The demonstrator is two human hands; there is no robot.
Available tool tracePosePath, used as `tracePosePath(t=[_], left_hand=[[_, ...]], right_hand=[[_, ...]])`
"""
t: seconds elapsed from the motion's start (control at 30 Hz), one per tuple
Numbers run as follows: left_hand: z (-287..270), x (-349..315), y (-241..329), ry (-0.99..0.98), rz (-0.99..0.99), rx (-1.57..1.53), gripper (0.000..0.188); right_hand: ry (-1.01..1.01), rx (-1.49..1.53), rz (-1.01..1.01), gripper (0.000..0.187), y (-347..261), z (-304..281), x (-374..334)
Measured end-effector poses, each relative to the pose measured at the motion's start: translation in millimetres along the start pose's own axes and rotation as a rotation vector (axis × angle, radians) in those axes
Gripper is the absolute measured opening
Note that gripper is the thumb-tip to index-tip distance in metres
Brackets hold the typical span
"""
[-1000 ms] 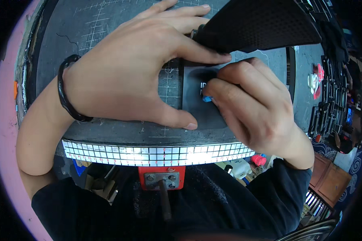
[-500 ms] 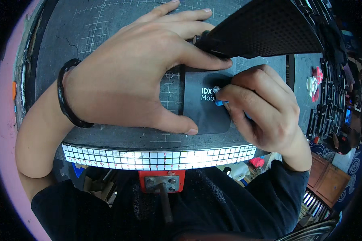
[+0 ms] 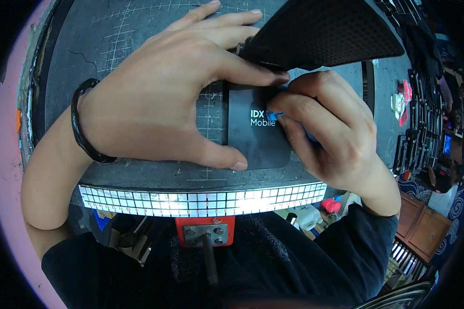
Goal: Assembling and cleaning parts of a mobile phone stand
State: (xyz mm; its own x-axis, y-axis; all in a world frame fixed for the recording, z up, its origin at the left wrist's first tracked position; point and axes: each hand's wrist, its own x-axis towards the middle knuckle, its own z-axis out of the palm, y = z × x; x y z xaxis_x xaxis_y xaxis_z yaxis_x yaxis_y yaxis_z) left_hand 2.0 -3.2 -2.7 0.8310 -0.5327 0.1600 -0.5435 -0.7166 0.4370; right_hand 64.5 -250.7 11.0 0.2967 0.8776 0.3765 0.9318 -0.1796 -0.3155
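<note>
A dark grey rectangular piece (image 3: 258, 147) with white lettering on its face lies flat on the dark, grid-marked work surface (image 3: 210, 110). My left hand (image 3: 165, 98), a black bracelet at its wrist, spreads over the surface; its thumb and index finger touch opposite edges of the piece. My right hand (image 3: 335, 126) is closed in a pinch over the lettering, holding a small blue item (image 3: 274, 116) against it. The item's material cannot be made out, and part of it hides inside my fingers. A black textured panel (image 3: 325, 36) rises at a slant beyond my left index finger.
A white strip ruler (image 3: 206, 202) with red figures runs along the near edge. Below it sits a red bracket (image 3: 204, 230) with a bolted metal plate. Far right, black tool-like parts (image 3: 415, 139) and a pink-and-white item (image 3: 399, 100) lie about. A pink rim (image 3: 7, 154) borders the left.
My right hand has shifted slightly left and up with the blue item, uncovering more of the lettering. The whole view has shifted a little; my left hand keeps its pose.
</note>
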Motion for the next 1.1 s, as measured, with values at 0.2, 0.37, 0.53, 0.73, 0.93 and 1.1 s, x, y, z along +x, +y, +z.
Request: tracePosePath(t=[0.2,0.37,0.53,0.73,0.93,1.1], left_hand=[[4.6,-1.8,-10.8,0.046,0.02,-0.06,0.089],[3.5,-2.6,-8.2,0.078,0.035,-0.081,0.09],[-0.1,-1.9,-5.9,0.009,0.002,-0.005,0.089],[-0.2,-0.1,-4.4,0.066,0.09,0.044,0.09],[7.3,-0.1,-10.7,0.076,0.032,-0.095,0.087],[18.1,-1.7,-15.4,0.089,0.097,-0.145,0.085]], right_hand=[[0.018,0.0,-0.017,0.023,0.0,-2.5,3.3],[0.038,-0.069,-0.04,0.024,-3.9,1.1,4.8],[-0.013,-0.096,-0.024,0.025,-6.5,3.8,4.3],[-0.015,-0.069,-0.067,0.027,-5.0,6.0,7.2],[-0.041,-0.079,-0.095,0.027,-7.1,2.9,7.9],[0.013,-0.052,-0.123,0.028,-7.4,6.0,8.8]])
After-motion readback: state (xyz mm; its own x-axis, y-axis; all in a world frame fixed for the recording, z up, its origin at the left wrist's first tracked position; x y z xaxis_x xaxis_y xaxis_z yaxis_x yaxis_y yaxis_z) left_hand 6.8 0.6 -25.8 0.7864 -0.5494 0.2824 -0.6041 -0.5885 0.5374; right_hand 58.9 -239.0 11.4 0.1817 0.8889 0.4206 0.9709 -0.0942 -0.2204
